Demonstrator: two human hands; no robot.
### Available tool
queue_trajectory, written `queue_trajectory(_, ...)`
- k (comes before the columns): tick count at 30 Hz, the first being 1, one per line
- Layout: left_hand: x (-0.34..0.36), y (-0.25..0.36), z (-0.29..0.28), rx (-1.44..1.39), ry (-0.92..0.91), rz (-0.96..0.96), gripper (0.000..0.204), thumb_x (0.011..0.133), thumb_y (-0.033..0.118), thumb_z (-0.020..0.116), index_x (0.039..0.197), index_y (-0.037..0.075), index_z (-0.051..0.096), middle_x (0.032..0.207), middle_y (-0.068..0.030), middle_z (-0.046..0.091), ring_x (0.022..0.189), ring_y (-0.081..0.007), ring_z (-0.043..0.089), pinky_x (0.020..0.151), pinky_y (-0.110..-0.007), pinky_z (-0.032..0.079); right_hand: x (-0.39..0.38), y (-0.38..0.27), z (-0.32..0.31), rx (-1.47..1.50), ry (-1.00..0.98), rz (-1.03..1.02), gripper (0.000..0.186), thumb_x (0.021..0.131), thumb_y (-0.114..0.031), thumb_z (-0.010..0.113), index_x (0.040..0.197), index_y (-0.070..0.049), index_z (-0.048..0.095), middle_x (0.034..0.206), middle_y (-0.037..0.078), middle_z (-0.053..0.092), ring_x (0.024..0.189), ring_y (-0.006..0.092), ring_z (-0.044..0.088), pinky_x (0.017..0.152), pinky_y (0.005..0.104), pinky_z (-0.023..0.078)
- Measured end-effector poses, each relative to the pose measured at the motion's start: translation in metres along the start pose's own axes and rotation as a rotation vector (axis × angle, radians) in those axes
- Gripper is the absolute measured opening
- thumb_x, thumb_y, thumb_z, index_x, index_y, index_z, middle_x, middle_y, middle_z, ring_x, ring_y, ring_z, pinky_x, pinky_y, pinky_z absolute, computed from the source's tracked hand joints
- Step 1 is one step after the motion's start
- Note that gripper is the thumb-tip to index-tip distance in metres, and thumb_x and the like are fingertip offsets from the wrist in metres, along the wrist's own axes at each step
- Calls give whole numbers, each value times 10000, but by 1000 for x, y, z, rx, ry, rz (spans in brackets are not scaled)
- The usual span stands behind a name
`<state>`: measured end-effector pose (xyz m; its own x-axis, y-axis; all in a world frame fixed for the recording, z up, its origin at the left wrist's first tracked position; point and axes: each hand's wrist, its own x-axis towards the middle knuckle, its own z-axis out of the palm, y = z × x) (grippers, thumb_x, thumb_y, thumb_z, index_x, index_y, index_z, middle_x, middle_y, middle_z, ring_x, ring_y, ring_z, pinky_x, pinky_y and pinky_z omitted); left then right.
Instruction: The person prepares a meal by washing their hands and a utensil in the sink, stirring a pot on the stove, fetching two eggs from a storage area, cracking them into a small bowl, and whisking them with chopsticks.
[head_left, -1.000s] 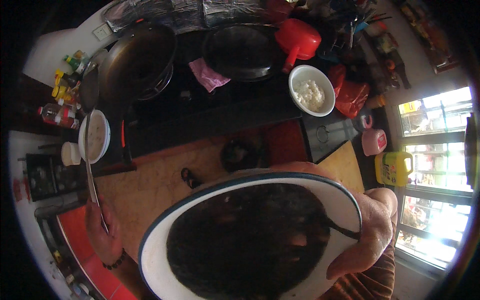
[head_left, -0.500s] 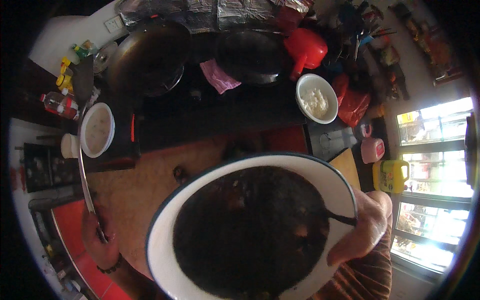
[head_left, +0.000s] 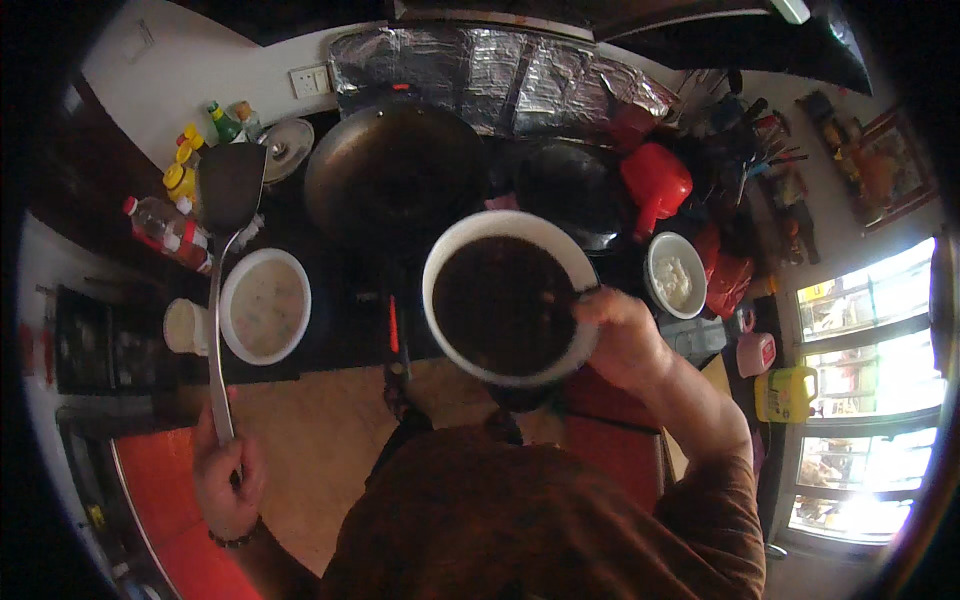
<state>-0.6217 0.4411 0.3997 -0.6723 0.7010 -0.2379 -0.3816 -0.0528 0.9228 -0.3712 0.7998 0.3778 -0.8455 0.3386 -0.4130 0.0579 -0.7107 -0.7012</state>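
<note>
My right hand (head_left: 630, 340) grips the right rim of a white bowl (head_left: 450, 250) filled with dark brown liquid. The bowl is held in the air in front of the stove, close to the large wok (head_left: 340, 180). In my left hand (head_left: 228, 482) is the metal handle of a spatula (head_left: 232, 190), its broad dark blade pointing up and away from me. Just right of the spatula's handle stands a bowl of pale, cloudy liquid with bits in it (head_left: 267, 305). The fingers of my right hand are partly hidden by the bowl's edge.
Right of the wok is a black pan (head_left: 567, 190), then a red dipper (head_left: 657, 180) and a bowl with white food (head_left: 675, 275). Bottles (head_left: 165, 228) and a white cup (head_left: 186, 326) stand at left. A yellow jug (head_left: 785, 394) sits by the window.
The bowl in my right hand has moved away from me toward the wok and looks smaller. The view has tilted up, showing more of the back wall. Both hands keep their holds.
</note>
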Motion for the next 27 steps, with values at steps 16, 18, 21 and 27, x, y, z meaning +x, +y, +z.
queue_trajectory(16,25,27,-84,723,139,290,262,739,3,488,982,-62,562,729,-81,542,427,-93,414,395,-200,270,284,-27,-14,-304,305,-61,312,791,-205,591,1052,-36,593,966,101,623,871,252,631,816,402,531)
queue_trajectory(18,17,28,-85,452,230,12,373,759,19,467,1114,-70,540,647,-43,517,400,-70,386,368,-190,252,304,-26,-12,-474,409,-46,300,766,-233,623,1007,-55,605,939,94,625,830,238,635,788,400,538)
queue_trajectory(21,9,17,-85,93,311,-85,520,788,53,435,1289,-82,406,548,11,443,361,-44,334,330,-179,215,328,-34,-9,-640,369,-59,381,736,-255,648,1052,-46,606,920,82,620,848,232,632,771,370,528)
queue_trajectory(27,2,10,-69,41,451,-52,500,791,66,454,1271,-70,430,560,-6,445,355,-49,332,327,-188,213,338,-42,38,-1657,532,-361,727,616,-332,703,1268,-77,507,1034,173,580,1038,352,559,892,391,462)
